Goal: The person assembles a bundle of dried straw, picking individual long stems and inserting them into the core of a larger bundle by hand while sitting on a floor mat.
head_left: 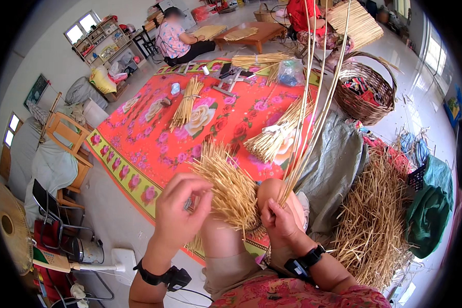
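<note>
My right hand point(282, 222) is closed around the lower ends of several long straw stalks point(321, 120), which rise past the top of the view. Beside my knee, my left hand point(182, 209) has its fingers curled in toward the thumb; whether anything small is between them is hard to see. Just beyond it, a thick bundle of cut straw point(225, 187) stands between my legs, its near side partly covered by the left hand. Both wrists carry black bands with small devices.
A red flowered mat point(154, 149) bears tied straw bundles point(186, 105), a metal stand point(232, 81) and a plastic bag point(291, 72). To the right are a wicker basket point(367, 95), a grey sheet point(331, 169) and loose straw point(372, 220). Two people point(174, 38) sit farther back.
</note>
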The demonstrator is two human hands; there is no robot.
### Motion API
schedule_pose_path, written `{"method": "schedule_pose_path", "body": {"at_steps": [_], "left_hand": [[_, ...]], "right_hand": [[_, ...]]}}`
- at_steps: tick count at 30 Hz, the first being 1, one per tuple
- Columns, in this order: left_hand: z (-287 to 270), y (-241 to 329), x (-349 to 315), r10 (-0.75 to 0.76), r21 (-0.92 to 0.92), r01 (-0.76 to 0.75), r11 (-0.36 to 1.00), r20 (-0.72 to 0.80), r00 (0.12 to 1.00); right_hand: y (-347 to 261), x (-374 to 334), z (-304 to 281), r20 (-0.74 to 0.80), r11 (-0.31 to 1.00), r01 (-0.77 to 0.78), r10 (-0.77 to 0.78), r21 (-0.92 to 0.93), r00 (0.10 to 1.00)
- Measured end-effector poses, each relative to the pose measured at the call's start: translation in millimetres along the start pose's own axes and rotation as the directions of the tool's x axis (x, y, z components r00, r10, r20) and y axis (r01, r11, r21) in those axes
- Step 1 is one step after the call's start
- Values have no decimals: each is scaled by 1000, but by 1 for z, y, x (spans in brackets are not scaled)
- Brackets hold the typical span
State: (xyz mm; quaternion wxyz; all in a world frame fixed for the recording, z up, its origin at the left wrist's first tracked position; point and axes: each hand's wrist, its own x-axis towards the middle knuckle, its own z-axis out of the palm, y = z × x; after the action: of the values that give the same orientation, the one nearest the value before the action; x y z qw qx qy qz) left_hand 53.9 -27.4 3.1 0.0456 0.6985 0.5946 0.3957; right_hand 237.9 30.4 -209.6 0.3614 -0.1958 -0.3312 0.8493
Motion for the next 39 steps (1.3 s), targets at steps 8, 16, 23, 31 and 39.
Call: {"method": "schedule_pose_path", "body": {"at_steps": [8,16,23,31,39], "left_hand": [[-2,16,-8,-40,104,45,994,-50,998],[1,13,-7,-36,80,31,996,53,998],[-20,18,13,20,-159,-50,986,-189,982],[-81,52,37,58,-258,-239,936,-557,829],[-27,14,-2,-362,-402,355,844,64,930]], "right_hand": [[0,-2,4,1,983,4,-4,-183,1000],[-3,-5,7,37,986,-41,48,-159,998],[-1,-5,7,-15,981,2,-5,-196,1000],[-1,-5,13,-33,983,-22,16,-182,999],[-2,-5,5,28,985,-35,40,-171,999]]}}
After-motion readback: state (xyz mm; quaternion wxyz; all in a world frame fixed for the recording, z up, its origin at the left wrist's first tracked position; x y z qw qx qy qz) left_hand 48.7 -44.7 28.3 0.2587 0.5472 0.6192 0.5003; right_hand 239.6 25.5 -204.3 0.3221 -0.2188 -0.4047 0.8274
